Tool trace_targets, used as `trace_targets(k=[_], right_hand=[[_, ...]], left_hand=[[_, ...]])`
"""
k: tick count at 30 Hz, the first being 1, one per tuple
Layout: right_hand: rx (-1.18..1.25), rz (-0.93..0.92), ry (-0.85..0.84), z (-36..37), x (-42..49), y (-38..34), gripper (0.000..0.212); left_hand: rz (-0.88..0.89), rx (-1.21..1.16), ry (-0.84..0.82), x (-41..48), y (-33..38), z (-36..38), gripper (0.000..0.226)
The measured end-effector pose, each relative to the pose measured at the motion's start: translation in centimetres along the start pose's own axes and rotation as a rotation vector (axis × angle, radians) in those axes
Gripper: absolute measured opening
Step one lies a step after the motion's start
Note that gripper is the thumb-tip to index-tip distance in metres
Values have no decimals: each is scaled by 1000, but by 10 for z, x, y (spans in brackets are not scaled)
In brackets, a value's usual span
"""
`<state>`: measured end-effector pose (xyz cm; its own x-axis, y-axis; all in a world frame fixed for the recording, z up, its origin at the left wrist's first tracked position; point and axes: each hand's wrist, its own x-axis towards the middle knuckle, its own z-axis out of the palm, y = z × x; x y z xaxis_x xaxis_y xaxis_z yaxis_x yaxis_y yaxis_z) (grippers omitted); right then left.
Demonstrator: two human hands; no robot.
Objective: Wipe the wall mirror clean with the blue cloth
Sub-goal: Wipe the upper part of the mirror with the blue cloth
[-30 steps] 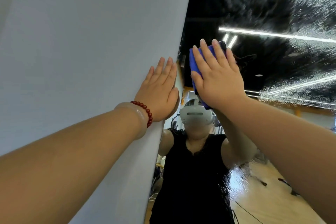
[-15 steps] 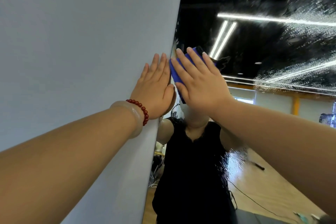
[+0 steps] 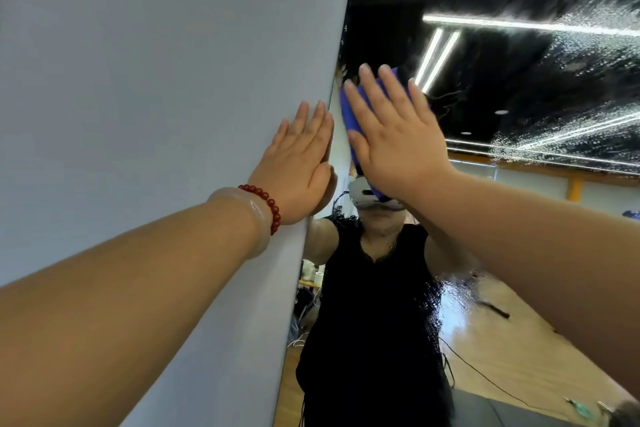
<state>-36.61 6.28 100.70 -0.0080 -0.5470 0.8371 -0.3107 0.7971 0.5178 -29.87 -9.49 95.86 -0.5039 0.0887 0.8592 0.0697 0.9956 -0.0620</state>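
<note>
The wall mirror (image 3: 519, 87) fills the right half of the view, with droplets and smears across its upper right. My right hand (image 3: 394, 139) lies flat with straight fingers, pressing the folded blue cloth (image 3: 351, 114) against the glass close to the mirror's left edge. Most of the cloth is hidden under the palm. My left hand (image 3: 298, 163) rests flat on the pale wall (image 3: 156, 80) right beside the mirror's edge, with a red bead bracelet and a pale bangle on its wrist.
The mirror reflects a person in a black top wearing a white headset (image 3: 362, 196), a wooden floor (image 3: 502, 340) with cables, and ceiling light strips (image 3: 519, 24). The pale wall covers the whole left half.
My right hand slid the cloth leftward to the mirror's left edge, then slightly upward. My left hand stayed flat on the wall.
</note>
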Motion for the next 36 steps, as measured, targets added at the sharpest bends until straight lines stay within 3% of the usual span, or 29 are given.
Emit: trace_targets(k=[3,8,14,20,25,31,36], right_hand=[[-6,89,34,2,-2,-11,61],[40,-80,-15,10,-36,-29,61],[6,180,57,5,-15,-12,61],[30,-99,0,17,-62,-35,60],[26,139,64,10,-43,-24,61],[3,-173,-5,20,-79,-39,60],[38,23,41,18,-68,-43,61]], left_hand=[[-8,-17,0,-1,1,-1,66],[-49,-139,8,-5,6,6,63],[-36,-118,-6,-14,10,17,68],[-36,-164,2,-18,9,18,61],[-20,-28,-25,-22,5,15,62],[-9,-39,-42,-41,3,25,61],[11,-10,-53,-53,0,29,63]])
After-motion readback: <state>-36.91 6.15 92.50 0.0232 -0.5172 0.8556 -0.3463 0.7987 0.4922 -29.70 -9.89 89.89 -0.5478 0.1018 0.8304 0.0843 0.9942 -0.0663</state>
